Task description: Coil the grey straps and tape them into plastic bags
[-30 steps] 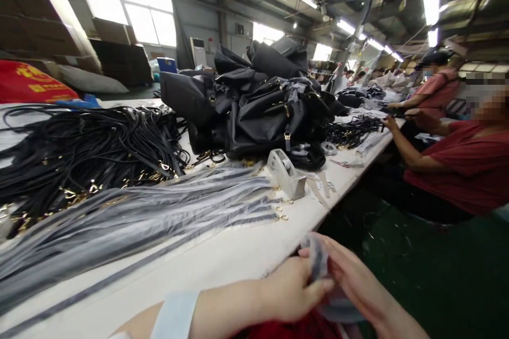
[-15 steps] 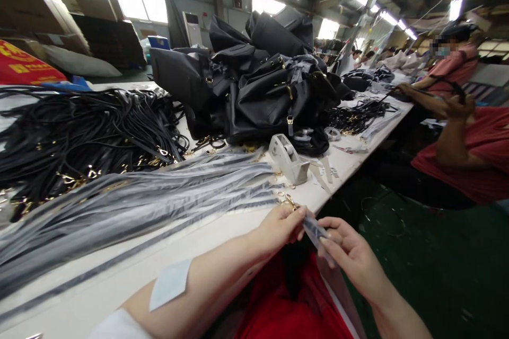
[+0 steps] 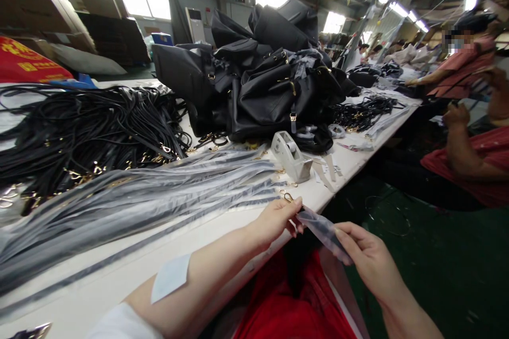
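My left hand (image 3: 278, 218) is closed in a pinch on the end of a black strap, with its gold snap hook (image 3: 288, 197) poking out above the thumb. A clear plastic sleeve (image 3: 323, 233) stretches from there to my right hand (image 3: 368, 257), whose thumb and fingers pinch its lower end. Both hands are over the table's front edge, above my red clothing. Beside them on the table lie several straps in plastic sleeves (image 3: 191, 185), their gold hooks toward the right. Just beyond my left hand stands a white tape dispenser (image 3: 292, 156).
A tangled heap of black straps (image 3: 99, 132) with gold hooks covers the left of the table (image 3: 222, 222). Black bags (image 3: 262, 90) are piled at the back. A person in a red top (image 3: 473, 164) sits along the table to the right; another person (image 3: 461, 69) stands beyond.
My right hand has moved right and slightly down, away from my left, drawing the plastic sleeve out longer between them. The seated person's near hand has lowered.
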`<control>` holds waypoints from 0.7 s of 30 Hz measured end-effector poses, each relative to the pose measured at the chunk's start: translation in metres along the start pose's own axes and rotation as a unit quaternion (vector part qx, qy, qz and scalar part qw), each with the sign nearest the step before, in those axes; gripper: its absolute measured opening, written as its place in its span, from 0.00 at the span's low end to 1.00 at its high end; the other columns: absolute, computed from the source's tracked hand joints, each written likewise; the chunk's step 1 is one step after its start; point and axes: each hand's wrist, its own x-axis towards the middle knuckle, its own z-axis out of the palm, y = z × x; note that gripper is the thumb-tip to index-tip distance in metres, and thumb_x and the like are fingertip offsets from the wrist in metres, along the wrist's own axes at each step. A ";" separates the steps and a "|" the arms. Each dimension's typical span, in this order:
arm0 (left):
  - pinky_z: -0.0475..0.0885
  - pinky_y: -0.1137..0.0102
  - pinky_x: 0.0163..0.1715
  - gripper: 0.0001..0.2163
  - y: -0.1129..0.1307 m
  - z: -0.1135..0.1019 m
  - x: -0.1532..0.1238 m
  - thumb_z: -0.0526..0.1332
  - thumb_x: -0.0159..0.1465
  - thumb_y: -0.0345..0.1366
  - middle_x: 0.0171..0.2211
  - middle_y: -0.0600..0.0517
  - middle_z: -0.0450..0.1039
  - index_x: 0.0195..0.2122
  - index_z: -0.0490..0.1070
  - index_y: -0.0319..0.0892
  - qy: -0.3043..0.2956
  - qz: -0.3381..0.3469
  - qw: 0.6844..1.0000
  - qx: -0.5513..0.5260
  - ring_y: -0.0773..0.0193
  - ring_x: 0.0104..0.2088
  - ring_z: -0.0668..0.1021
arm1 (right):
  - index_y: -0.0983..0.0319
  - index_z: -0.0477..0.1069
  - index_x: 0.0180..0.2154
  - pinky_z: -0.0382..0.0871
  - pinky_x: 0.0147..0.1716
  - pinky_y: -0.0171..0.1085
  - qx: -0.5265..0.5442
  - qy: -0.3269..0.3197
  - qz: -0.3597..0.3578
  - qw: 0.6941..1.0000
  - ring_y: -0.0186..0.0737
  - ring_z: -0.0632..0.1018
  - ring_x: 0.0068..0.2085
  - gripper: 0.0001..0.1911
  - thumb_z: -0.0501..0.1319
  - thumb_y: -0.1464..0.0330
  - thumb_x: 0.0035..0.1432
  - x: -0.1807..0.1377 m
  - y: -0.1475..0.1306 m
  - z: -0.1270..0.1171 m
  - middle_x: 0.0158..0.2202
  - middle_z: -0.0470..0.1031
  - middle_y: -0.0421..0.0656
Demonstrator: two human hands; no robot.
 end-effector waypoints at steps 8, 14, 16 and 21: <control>0.72 0.68 0.31 0.34 0.010 -0.016 -0.004 0.58 0.55 0.66 0.30 0.44 0.76 0.33 0.78 0.33 -0.171 -0.099 0.978 -0.065 0.61 0.30 0.77 | 0.59 0.77 0.38 0.75 0.35 0.36 -0.204 0.000 -0.174 0.963 0.42 0.81 0.35 0.06 0.62 0.65 0.62 -0.003 0.003 -0.008 0.34 0.81 0.43; 0.69 0.68 0.39 0.31 -0.002 -0.011 -0.004 0.60 0.56 0.63 0.35 0.45 0.77 0.39 0.76 0.35 -0.203 -0.132 0.962 -0.122 0.60 0.35 0.78 | 0.58 0.75 0.43 0.74 0.43 0.42 -0.367 0.063 -0.406 0.834 0.43 0.81 0.38 0.12 0.59 0.76 0.62 0.002 -0.006 -0.007 0.37 0.82 0.44; 0.68 0.66 0.39 0.27 -0.009 -0.004 -0.005 0.64 0.56 0.59 0.32 0.47 0.77 0.40 0.75 0.36 -0.227 -0.120 0.961 -0.099 0.59 0.34 0.79 | 0.58 0.75 0.44 0.74 0.43 0.42 -0.379 0.061 -0.420 0.822 0.43 0.81 0.38 0.12 0.58 0.76 0.62 0.004 -0.009 -0.005 0.37 0.82 0.45; 0.71 0.66 0.35 0.22 -0.010 0.002 -0.010 0.68 0.55 0.56 0.19 0.55 0.71 0.33 0.73 0.38 -0.297 -0.161 0.935 -0.106 0.67 0.19 0.73 | 0.58 0.77 0.41 0.74 0.42 0.41 -0.333 0.085 -0.369 0.863 0.44 0.81 0.38 0.09 0.59 0.73 0.62 0.018 -0.003 -0.009 0.37 0.82 0.45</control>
